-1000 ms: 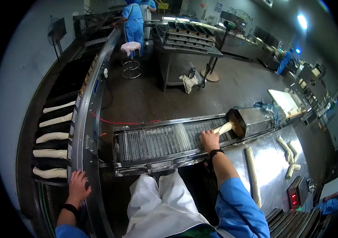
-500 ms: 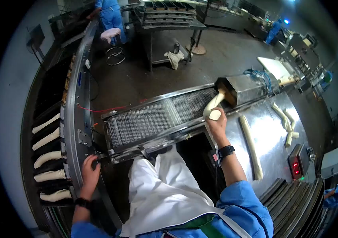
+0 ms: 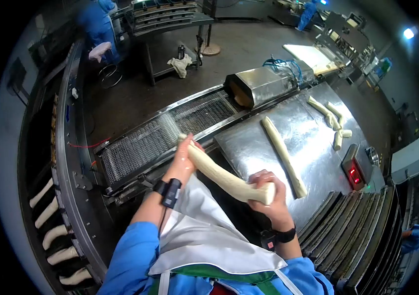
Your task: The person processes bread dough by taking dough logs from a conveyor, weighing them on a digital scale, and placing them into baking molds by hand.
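Note:
A thick, pale dough roll (image 3: 223, 178) stretches between my two hands, in front of the white apron. My left hand (image 3: 185, 160) is wrapped round its far left end, close to the mesh conveyor (image 3: 138, 147). Around the near right end, my right hand (image 3: 271, 199) is closed, with the cut end of the roll showing past the fingers. The roll sags a little in the middle. On the steel table (image 3: 241, 140) to the right lies a long dough strip (image 3: 284, 156), and beyond it are several shorter dough pieces (image 3: 335, 120).
A metal hood (image 3: 268, 83) covers the conveyor's far end. At left, dough pieces (image 3: 54, 236) lie in dark pans beside a metal rail (image 3: 69, 162). A scale with red digits (image 3: 354, 173) and stacked pans (image 3: 352, 231) stand at right. Co-workers in blue (image 3: 100, 29) are farther off.
My right hand has brought the dough roll from the hood's mouth back towards my body. My left hand has left the rail and taken the roll's other end. The view has turned right.

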Demonstrator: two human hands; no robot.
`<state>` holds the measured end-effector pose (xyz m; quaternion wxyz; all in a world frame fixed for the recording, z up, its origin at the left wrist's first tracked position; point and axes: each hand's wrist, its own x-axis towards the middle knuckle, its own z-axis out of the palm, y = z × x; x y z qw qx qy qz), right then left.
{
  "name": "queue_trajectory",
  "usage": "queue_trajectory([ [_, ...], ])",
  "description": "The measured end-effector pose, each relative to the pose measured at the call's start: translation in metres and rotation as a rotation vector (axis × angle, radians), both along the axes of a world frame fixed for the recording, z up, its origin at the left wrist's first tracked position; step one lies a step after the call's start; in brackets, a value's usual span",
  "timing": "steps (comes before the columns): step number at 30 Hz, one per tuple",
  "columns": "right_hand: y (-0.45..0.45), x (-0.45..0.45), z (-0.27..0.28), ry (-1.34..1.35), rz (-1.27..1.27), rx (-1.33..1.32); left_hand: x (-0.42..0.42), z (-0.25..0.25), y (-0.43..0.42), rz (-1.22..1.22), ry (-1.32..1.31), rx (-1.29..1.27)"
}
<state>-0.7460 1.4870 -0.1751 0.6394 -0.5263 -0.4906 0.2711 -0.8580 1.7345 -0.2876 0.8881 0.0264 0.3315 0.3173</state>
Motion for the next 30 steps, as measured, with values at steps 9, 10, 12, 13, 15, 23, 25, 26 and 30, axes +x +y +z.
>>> queue_trajectory([
  [9, -0.067, 0.034, -0.019, 0.604, -0.365, 0.252, 0.013, 0.069, 0.068, 0.049, 0.046, 0.302],
  [10, -0.067, 0.036, -0.022, 0.616, -0.398, 0.271, 0.03, 0.072, 0.058, 0.056, 0.012, 0.313],
  [12, -0.07, 0.059, -0.057, 0.673, -0.423, 0.29, 0.059, 0.085, 0.032, -0.119, -0.024, 0.427],
  [13, -0.068, 0.063, -0.065, 0.668, -0.581, 0.212, 0.071, 0.082, 0.024, -0.212, -0.074, 0.42],
  [15, -0.067, 0.072, -0.091, 0.596, -0.868, 0.029, 0.081, 0.078, 0.012, -0.389, 0.009, 0.484],
  [23, -0.105, 0.079, -0.129, -0.812, -1.082, -0.697, -0.033, 0.02, 0.0, -0.535, 0.329, 0.644],
  [25, -0.087, 0.093, -0.127, -0.913, -1.048, -0.659, -0.068, 0.008, 0.001, -0.452, 0.37, 0.575],
  [26, -0.075, 0.101, -0.127, -1.018, -1.009, -0.615, -0.085, 0.004, 0.002, -0.414, 0.393, 0.545],
  [30, -0.021, 0.136, -0.136, -0.885, -0.905, -0.831, -0.144, -0.021, 0.002, -0.332, 0.505, 0.473],
])
